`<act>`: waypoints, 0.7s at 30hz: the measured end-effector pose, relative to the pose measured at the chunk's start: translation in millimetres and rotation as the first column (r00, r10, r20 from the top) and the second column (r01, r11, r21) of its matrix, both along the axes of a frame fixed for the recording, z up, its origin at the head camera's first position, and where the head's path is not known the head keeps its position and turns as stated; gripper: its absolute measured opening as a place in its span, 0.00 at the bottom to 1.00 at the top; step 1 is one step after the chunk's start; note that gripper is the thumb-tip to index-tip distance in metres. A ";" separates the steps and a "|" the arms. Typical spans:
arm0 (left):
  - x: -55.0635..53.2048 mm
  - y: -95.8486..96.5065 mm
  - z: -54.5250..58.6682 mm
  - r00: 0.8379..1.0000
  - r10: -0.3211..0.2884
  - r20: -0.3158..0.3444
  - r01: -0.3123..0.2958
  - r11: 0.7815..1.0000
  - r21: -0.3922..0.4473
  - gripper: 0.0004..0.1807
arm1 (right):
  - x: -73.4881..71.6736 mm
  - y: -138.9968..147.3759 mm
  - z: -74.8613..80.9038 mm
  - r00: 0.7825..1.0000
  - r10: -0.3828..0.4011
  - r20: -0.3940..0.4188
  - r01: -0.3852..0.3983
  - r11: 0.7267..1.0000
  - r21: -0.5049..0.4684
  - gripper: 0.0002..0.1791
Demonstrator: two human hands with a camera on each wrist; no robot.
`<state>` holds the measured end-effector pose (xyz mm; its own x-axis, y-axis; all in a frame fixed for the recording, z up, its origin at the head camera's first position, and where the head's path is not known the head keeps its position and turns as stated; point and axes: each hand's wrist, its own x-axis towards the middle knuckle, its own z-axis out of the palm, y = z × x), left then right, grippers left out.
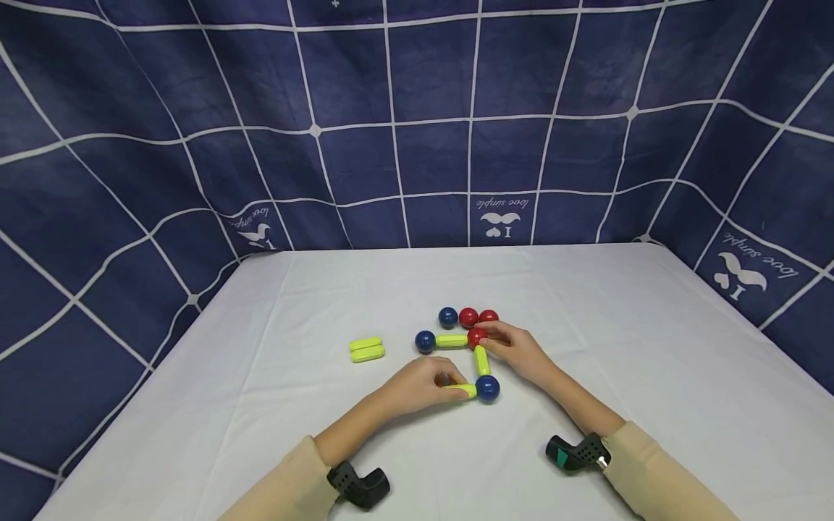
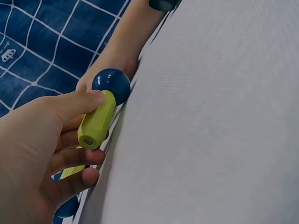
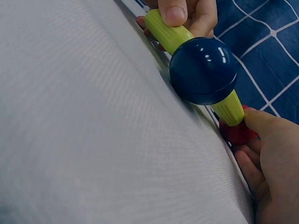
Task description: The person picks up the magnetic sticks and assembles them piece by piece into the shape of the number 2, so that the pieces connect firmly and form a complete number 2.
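Observation:
My left hand pinches a yellow-green rod between thumb and fingers. One end of that rod meets a blue ball. From this ball a second yellow-green rod runs back to a red ball, which my right hand grips with thumb and fingers. A third rod extends left from the red ball to another blue ball. In the right wrist view the near blue ball sits between both hands, and the red ball is partly covered by the right thumb.
Behind the joined pieces, a blue ball and two red balls stand in a row, the rightmost partly behind the right hand. Two loose yellow-green rods lie side by side at left. A white cloth covers the table; a blue checked curtain hangs behind.

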<state>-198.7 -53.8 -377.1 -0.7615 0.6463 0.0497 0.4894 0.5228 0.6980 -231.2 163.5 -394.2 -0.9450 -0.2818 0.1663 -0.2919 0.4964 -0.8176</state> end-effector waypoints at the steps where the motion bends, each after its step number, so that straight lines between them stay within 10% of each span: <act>1: 0.2 0.0 0.0 1.000 -0.001 -0.005 0.001 1.000 0.001 0.10 | -0.8 0.8 -1.1 1.000 0.001 -0.005 -0.001 1.000 -0.001 0.20; 11: -1.2 -3.1 -2.8 0.999 -0.019 -0.040 0.019 1.000 0.013 0.11 | 0.0 -0.1 0.5 0.975 -0.009 -0.223 0.041 0.990 0.139 0.16; 21: -0.5 -0.6 -3.5 0.999 -0.037 -0.025 0.039 0.998 0.050 0.11 | 10.1 3.9 -0.4 0.992 0.101 -0.075 -0.088 0.982 0.165 0.07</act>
